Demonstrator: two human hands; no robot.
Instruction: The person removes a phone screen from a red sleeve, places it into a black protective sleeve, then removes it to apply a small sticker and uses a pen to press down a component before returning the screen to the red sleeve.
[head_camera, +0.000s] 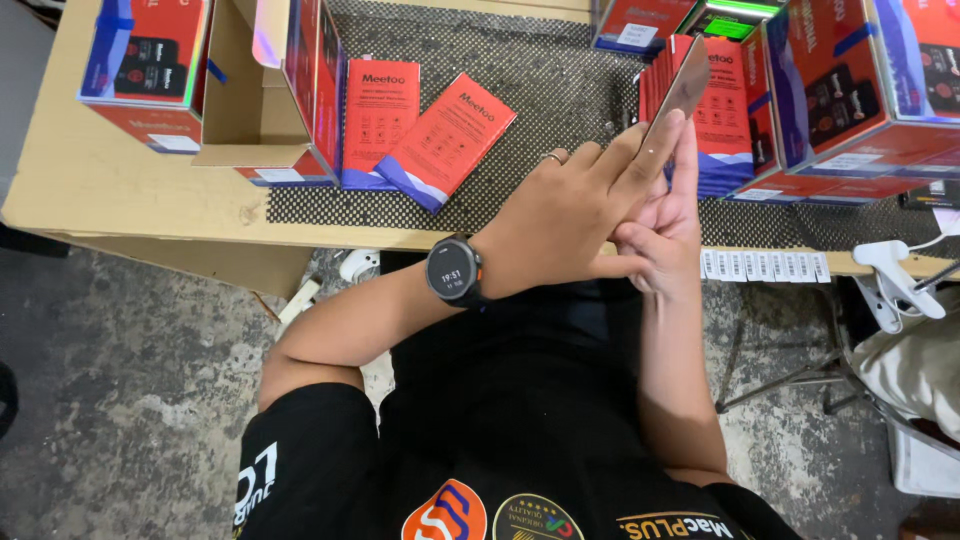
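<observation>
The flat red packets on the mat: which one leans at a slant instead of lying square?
The right-hand one of the two loose red packets. It lies tilted, its blue corner toward the table edge, while its neighbour, the left packet, sits straight against the open carton.
</observation>
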